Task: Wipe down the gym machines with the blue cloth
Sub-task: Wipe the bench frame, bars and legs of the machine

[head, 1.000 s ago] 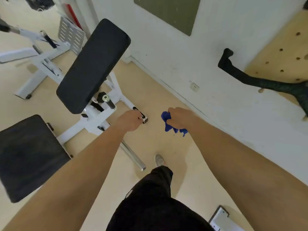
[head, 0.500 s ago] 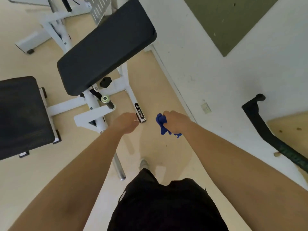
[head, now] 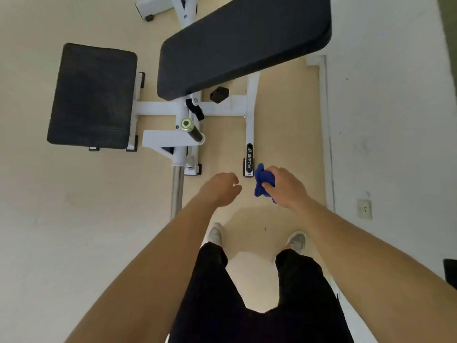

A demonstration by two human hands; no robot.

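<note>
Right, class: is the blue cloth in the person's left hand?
No, the right hand grips the bunched blue cloth, while the left hand beside it holds nothing.

Layout seen through my head camera: the seat pad [head: 91, 95] lies left of the back pad [head: 243, 43], both on the frame [head: 158, 108]; the wall [head: 395, 120] stands to the right. The cloth [head: 261, 180], in my right hand [head: 288, 188], is just beside the near end of the frame rail [head: 251, 125], with my left hand [head: 220, 189] to its left.
</note>
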